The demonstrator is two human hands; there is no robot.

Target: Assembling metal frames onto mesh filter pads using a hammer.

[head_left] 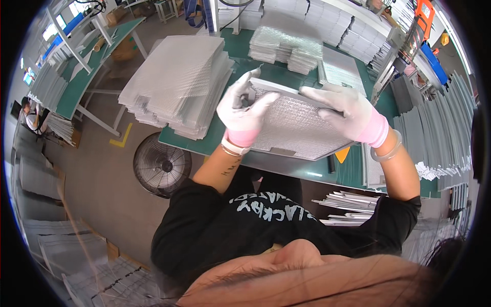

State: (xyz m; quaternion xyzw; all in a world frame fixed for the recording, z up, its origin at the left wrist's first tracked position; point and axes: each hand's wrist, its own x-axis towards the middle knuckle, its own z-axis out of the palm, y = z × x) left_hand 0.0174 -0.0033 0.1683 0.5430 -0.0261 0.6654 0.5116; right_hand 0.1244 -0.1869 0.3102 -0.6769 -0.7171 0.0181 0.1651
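A rectangular panel (294, 123) with a thin grey frame and silvery mesh is held tilted above the green table (199, 145). My left hand (244, 107), in a white glove with a pink cuff, grips its left side; the thumb lies over the mesh and the fingers are at the frame's upper corner. Gloved the same way, my right hand (348, 111) holds the upper right part, fingers along the top edge and thumb over the mesh. Beneath the panel's lower right edge show a yellow-orange piece (341, 154) and a short black object (331, 164).
Mesh sheets (174, 77) are piled high at the table's left. Smaller silvery sheets (286, 46) lie at the back. Grey frame strips (434, 128) stand packed at right, near an upright orange tool (424, 18). A floor fan (162, 165) stands left of me. Someone sits far left.
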